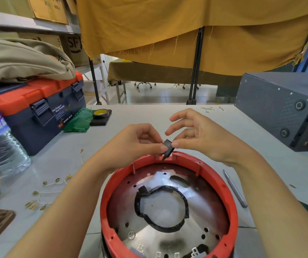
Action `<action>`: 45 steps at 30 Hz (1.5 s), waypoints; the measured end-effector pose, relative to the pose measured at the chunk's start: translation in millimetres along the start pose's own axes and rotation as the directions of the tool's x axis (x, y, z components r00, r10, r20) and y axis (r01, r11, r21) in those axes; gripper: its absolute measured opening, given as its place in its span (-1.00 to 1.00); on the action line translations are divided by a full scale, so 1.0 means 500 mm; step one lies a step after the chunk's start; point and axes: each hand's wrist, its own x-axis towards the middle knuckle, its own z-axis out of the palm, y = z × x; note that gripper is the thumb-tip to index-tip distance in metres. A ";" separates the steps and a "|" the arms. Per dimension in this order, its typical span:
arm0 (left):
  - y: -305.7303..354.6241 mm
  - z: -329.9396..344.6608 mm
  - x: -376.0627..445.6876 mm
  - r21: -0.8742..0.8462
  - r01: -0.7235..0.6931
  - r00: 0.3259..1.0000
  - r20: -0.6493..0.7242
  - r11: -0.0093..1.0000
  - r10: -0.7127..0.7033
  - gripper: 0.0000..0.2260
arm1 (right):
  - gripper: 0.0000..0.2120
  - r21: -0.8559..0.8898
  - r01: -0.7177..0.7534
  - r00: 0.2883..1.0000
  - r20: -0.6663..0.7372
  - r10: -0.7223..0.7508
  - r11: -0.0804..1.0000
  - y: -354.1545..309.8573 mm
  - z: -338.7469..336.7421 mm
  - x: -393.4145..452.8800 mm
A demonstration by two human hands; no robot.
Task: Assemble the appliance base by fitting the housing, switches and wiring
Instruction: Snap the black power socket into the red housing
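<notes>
Head view looks down on a small black switch (168,148) held just above the far rim of the red housing (231,200), over a notch in that rim. Left hand (136,144) has its grip pinching the switch from the left, fingertips curled in on it; right hand (201,135) has its grip pinching the switch's right side between thumb and a finger, the other fingers spread and lifted. Inside the housing lies a shiny metal plate (166,228) with holes and a black ring (183,218) round its middle opening. The housing stands on the grey bench (143,116) close to the person. Left of it on the bench lie white wires with brass terminals (56,181); right of it lies a slim metal tool (235,189). Farther left stand a clear water bottle (0,144) and a blue and orange toolbox (43,108) with beige cloth (23,60) on top, near a green bag (78,120) and a tape roll (102,113). A dark grey box (279,107) sits at the right.
</notes>
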 end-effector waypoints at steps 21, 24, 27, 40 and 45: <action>-0.010 0.004 0.018 -0.095 0.101 0.994 0.052 0.990 -0.097 -0.88 | -0.88 -0.176 0.025 0.988 -0.148 -0.052 0.984 0.020 0.013 0.016; -0.010 0.000 0.019 -0.026 0.090 0.993 0.078 0.996 -0.088 -0.86 | -0.89 -0.135 0.003 0.986 -0.166 -0.026 0.991 0.028 0.011 0.018; -0.015 0.002 0.022 0.232 0.032 0.999 -0.030 0.972 -0.026 -0.87 | -0.86 -0.138 -0.024 0.984 -0.178 -0.001 0.990 0.034 0.012 0.019; -0.031 -0.002 0.031 0.404 0.079 0.992 -0.124 0.911 -0.031 -0.95 | -0.90 -0.246 -0.117 0.984 -0.158 0.079 0.962 0.049 0.026 0.022; -0.031 -0.002 0.032 0.426 0.042 0.994 -0.109 0.904 0.005 -0.92 | -0.87 -0.284 -0.104 0.985 -0.160 0.060 0.953 0.050 0.028 0.023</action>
